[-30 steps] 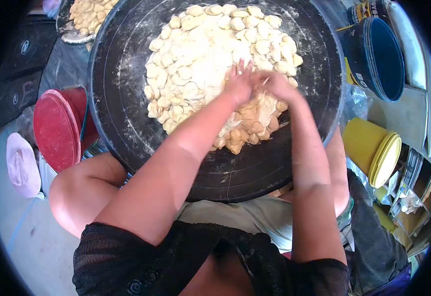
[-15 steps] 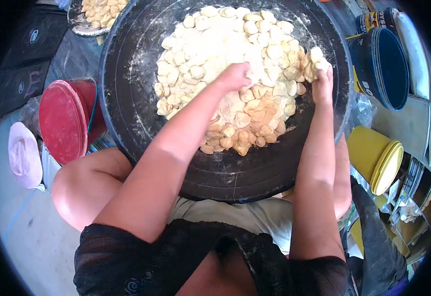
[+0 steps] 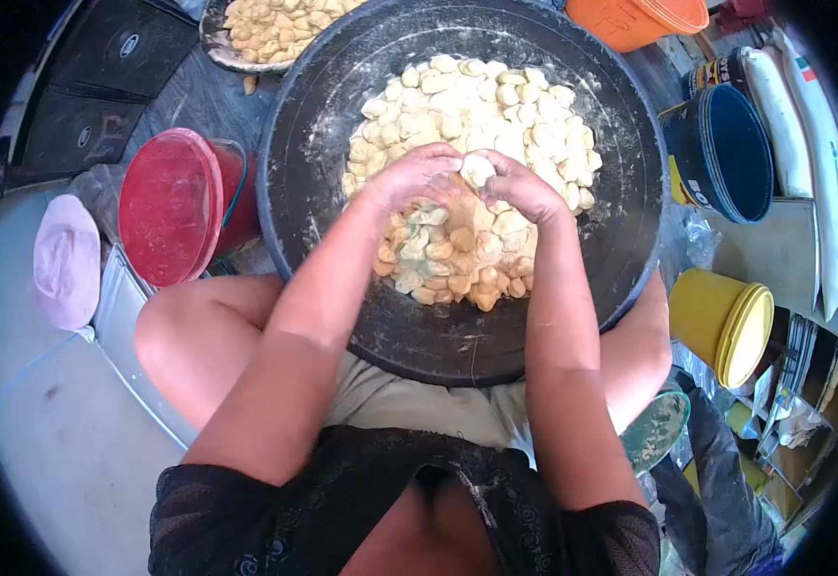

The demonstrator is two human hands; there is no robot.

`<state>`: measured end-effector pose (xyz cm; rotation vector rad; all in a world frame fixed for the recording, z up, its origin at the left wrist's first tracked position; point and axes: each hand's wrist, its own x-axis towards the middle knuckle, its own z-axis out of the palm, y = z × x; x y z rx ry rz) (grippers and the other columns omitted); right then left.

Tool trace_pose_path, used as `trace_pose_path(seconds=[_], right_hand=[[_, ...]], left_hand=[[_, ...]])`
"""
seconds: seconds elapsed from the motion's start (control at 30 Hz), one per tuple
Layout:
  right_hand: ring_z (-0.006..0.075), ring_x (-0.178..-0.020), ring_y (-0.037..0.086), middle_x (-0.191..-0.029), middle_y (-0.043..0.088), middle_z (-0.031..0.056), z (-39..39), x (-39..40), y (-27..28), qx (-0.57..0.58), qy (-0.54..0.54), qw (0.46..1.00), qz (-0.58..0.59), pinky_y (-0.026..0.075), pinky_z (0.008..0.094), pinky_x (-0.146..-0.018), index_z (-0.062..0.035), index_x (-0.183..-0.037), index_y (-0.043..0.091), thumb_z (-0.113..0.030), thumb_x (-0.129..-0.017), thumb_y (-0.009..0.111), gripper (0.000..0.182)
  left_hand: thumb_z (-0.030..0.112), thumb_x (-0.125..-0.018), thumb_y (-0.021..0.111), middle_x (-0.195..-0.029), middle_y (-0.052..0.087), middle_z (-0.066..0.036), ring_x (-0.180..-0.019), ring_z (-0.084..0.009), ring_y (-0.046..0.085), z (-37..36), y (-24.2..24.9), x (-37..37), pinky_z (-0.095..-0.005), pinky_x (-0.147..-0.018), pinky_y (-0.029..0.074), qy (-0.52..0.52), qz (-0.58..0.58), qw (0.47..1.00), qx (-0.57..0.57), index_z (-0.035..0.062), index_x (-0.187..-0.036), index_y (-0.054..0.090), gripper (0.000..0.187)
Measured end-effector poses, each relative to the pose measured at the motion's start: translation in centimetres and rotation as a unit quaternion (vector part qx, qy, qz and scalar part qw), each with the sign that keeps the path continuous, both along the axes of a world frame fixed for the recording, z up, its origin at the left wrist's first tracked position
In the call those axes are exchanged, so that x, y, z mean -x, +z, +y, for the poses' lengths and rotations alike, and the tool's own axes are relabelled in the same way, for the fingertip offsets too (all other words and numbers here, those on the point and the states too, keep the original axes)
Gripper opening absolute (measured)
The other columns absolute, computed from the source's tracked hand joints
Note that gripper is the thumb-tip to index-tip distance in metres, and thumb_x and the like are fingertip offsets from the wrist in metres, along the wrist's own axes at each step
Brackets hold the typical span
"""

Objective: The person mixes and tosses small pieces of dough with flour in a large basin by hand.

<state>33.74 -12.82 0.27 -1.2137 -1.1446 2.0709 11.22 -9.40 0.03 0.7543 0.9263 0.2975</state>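
Observation:
A wide black basin point(image 3: 309, 154) rests at my lap, with many pale, flour-dusted, dough-like pieces point(image 3: 496, 96) heaped in it. Tan-coated ones point(image 3: 486, 278) lie at the near side of the heap. Above the middle, both hands meet at one whitish dough-like piece point(image 3: 478, 171). My right hand point(image 3: 525, 189) pinches it between thumb and fingers. From the other side, the curled fingers of my left hand point(image 3: 417, 177) close against it. Below the left palm some pieces look blurred.
At left stand a red lidded bucket point(image 3: 171, 206) and a pink hat point(image 3: 66, 261). A tray of similar pieces point(image 3: 289, 29) sits at the upper left. An orange bucket point(image 3: 630, 21), a dark blue bucket point(image 3: 741, 154) and a yellow lidded bucket point(image 3: 717, 326) line the right side.
My right hand has moved left from the basin's right side, where it held a clump of pieces. Both hands now meet over the heap at one piece. The camera view has shifted.

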Motion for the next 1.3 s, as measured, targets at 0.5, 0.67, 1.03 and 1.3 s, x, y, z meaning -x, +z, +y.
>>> trace_pose_path(seconds=[0.5, 0.67, 1.03, 1.3], right_hand=[[0.0373, -0.137, 0.030, -0.148, 0.034, 0.0156, -11.8, 13.0, -10.7, -0.272, 0.104, 0.786, -0.546, 0.023, 0.0577, -0.110, -0.0114, -0.138, 0.044, -0.027, -0.089, 0.050, 0.052], [0.0353, -0.094, 0.062, -0.099, 0.063, 0.0187, -6.6, 8.2, -8.8, -0.319, 0.039, 0.882, -0.345, 0.047, 0.0422, -0.091, -0.0115, -0.116, 0.061, -0.029, -0.081, 0.061, 0.039], [0.0221, -0.087, 0.062, -0.099, 0.063, 0.0105, -1.7, 3.1, -13.9, -0.136, -0.210, 0.860, -0.444, 0.052, 0.0354, -0.074, -0.0064, -0.117, 0.057, -0.014, -0.082, 0.066, 0.036], [0.0113, -0.080, 0.059, -0.087, 0.065, 0.0029, -0.3, 2.0, -6.6, 0.016, -0.222, 0.961, -0.166, 0.049, 0.0250, -0.076, -0.0008, -0.110, 0.065, -0.007, -0.093, 0.050, 0.023]], left_hand=[[0.031, -0.078, 0.074, -0.132, 0.049, -0.024, -0.113, -0.0417, 0.055, 8.4, 3.5, 16.2, -0.0485, -0.092, 0.047, -0.055, 0.602, 0.681, -0.413, 0.0135, -0.147, 0.026, 0.086], [0.036, -0.081, 0.071, -0.111, 0.064, -0.020, -0.102, -0.0366, 0.063, 10.2, 1.2, 17.3, -0.0459, -0.086, 0.050, -0.002, 0.607, 0.680, -0.411, 0.0129, -0.140, 0.035, 0.074], [0.048, -0.084, 0.065, -0.116, 0.062, -0.021, -0.105, -0.0371, 0.061, 10.2, 2.0, 16.8, -0.0460, -0.088, 0.049, -0.011, 0.633, 0.669, -0.389, 0.0100, -0.138, 0.037, 0.072], [0.047, -0.085, 0.064, -0.112, 0.063, -0.018, -0.101, -0.0347, 0.064, 10.3, 1.6, 16.8, -0.0454, -0.083, 0.052, -0.009, 0.648, 0.649, -0.399, 0.0133, -0.135, 0.039, 0.065]])
